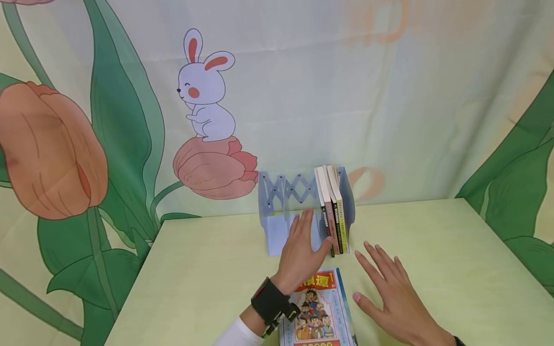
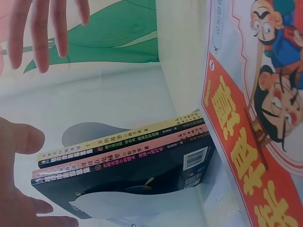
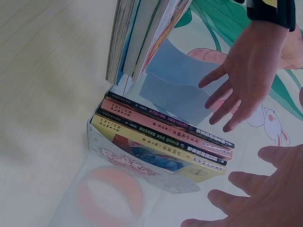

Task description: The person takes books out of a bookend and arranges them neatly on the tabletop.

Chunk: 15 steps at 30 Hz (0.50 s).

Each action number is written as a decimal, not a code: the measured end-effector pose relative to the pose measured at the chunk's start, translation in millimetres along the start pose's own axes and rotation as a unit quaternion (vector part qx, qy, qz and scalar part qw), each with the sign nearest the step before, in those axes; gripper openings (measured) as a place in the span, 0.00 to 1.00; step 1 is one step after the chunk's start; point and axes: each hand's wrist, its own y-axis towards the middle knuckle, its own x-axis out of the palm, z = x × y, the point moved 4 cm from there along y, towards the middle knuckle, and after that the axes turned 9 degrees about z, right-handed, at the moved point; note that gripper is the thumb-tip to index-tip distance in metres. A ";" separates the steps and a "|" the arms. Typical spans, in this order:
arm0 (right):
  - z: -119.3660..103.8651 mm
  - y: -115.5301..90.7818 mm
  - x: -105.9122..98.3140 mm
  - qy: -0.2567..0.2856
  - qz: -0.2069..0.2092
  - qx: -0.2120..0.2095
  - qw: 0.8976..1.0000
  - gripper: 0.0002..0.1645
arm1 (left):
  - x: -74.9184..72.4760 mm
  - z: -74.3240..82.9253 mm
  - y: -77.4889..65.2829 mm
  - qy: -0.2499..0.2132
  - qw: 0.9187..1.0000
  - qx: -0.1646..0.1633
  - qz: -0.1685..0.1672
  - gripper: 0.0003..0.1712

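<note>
A pale blue expanding book rack (image 1: 277,235) stands at the back of the table, its lattice back folded out. Several thin books (image 1: 332,211) stand upright at its right end; their spines, black, pink and yellow, show in the left wrist view, where these books (image 2: 128,161) lean against a panel. My left hand (image 1: 300,259) hovers in front of the rack's left and middle part, fingers extended, holding nothing. My right hand (image 1: 391,302) is raised to the right of the books, fingers spread, holding nothing. Below my left hand lies a stack of comic books (image 1: 318,312), partly hidden by the wrist.
Pale yellow-green cloth covers the table (image 1: 199,278). Behind it hangs a printed backdrop (image 1: 303,96) with a rabbit and tulips. A black wrist strap with a camera (image 1: 270,302) sits on my left wrist, over the comic stack's left side.
</note>
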 end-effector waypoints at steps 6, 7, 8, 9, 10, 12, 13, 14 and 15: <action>0.9 -0.3 0.3 0.000 -0.001 0.006 1.000 0.47 | 4.7 -0.1 5.3 -0.008 1.000 -0.017 0.011 0.45; 0.9 -0.3 0.4 -0.001 -0.002 0.007 1.000 0.47 | 5.8 -0.3 6.3 -0.007 1.000 -0.021 0.011 0.45; 0.8 -0.2 0.2 -0.001 -0.002 0.008 1.000 0.47 | 6.9 -0.5 7.3 -0.006 1.000 -0.024 0.012 0.45; 0.9 -0.3 0.2 -0.002 -0.001 0.008 1.000 0.46 | 7.9 -0.6 8.3 -0.005 1.000 -0.028 0.012 0.45; 0.9 -0.3 0.2 -0.002 -0.001 0.008 1.000 0.46 | 8.8 -0.7 9.3 -0.002 0.999 -0.030 0.011 0.45; 0.8 -0.3 -0.1 -0.002 0.002 0.007 1.000 0.46 | 10.5 -0.5 11.2 -0.001 0.999 -0.033 0.010 0.45; 1.0 -0.3 -0.1 -0.001 0.004 0.006 1.000 0.46 | 11.1 -0.2 12.0 0.000 0.999 -0.033 0.010 0.45; 1.2 -0.2 -0.3 0.000 0.005 0.005 1.000 0.46 | 11.8 -0.2 12.9 -0.001 0.999 -0.034 0.009 0.45; 1.5 -0.2 -0.2 0.000 0.005 0.005 1.000 0.46 | 12.3 -0.1 13.7 -0.001 0.999 -0.035 0.009 0.44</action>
